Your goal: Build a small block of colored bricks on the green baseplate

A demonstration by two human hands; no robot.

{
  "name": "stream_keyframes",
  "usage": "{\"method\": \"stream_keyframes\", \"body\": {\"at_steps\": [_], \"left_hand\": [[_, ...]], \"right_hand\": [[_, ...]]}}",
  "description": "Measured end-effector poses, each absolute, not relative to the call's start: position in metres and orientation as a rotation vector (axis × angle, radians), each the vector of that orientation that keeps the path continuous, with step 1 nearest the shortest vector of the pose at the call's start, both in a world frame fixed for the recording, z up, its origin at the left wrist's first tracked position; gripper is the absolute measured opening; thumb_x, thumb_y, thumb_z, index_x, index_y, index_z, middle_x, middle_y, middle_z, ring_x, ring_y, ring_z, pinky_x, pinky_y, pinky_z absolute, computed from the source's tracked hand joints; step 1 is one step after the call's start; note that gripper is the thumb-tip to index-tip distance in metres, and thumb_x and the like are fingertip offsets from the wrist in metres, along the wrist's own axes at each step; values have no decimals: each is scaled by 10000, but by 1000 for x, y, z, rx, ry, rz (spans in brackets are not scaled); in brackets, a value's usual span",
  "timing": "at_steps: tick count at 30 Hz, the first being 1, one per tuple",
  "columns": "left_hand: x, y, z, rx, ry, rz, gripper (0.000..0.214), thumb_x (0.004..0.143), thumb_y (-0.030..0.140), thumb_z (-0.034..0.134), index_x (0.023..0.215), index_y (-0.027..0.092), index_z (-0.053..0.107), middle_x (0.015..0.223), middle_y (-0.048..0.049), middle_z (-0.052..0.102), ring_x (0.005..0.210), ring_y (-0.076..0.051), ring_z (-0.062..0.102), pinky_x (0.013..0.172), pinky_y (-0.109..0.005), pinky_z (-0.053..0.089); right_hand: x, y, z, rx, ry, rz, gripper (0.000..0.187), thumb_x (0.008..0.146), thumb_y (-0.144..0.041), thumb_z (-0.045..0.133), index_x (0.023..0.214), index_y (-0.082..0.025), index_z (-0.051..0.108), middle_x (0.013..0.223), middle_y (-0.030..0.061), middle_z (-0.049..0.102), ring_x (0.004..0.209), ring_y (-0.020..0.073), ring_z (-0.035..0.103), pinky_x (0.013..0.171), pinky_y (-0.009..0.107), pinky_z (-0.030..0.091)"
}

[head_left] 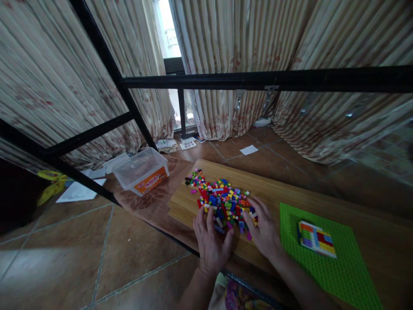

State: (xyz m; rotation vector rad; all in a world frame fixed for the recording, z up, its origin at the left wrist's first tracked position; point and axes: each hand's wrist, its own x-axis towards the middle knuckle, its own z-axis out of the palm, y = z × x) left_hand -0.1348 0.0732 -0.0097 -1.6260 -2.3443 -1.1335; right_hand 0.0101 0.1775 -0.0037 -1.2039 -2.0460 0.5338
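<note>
A heap of small colourful toy bricks (222,200) lies spread over a wooden board. At the heap's near left edge is my left hand (211,241), palm down, its fingers apart and fingertips close to a few bricks. My right hand (263,228) lies along the heap's right edge, fingers spread and partly covering some bricks. Neither hand shows a brick held in it. To the right, a green baseplate (348,267) bears a flat block built of multicoloured bricks (318,238).
The wooden board (258,176) rests on a brown cloth (180,172). A clear plastic box (142,165) with an orange label stands at the left. Black metal bars (206,82) cross in front of patterned curtains (219,43). Papers (80,191) lie on the tiled floor.
</note>
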Motion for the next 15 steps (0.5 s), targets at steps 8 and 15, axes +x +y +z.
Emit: {"method": "stream_keyframes", "body": {"at_steps": [8,15], "left_hand": [[-149,66,-25,-1560,-2560,-693,860,826,584,544,1511,172,226,1530,-202,318,1434,-381,224,1104,-675,175],[-128,87,-24,-1510,-2602,-685,795,841,530,551,1493,161,285,1547,-218,273,1438,-398,200,1093,-696,172]], "right_hand": [[-1,139,-19,-924,-2556,164,651,881,-512,510,1448,-234,351,1538,122,328,1422,317,269,1140,582,191],[11,170,-20,-1019,-2535,85,564,921,-480,450,1417,-217,396,1514,135,369,1419,309,274,1128,591,190]]}}
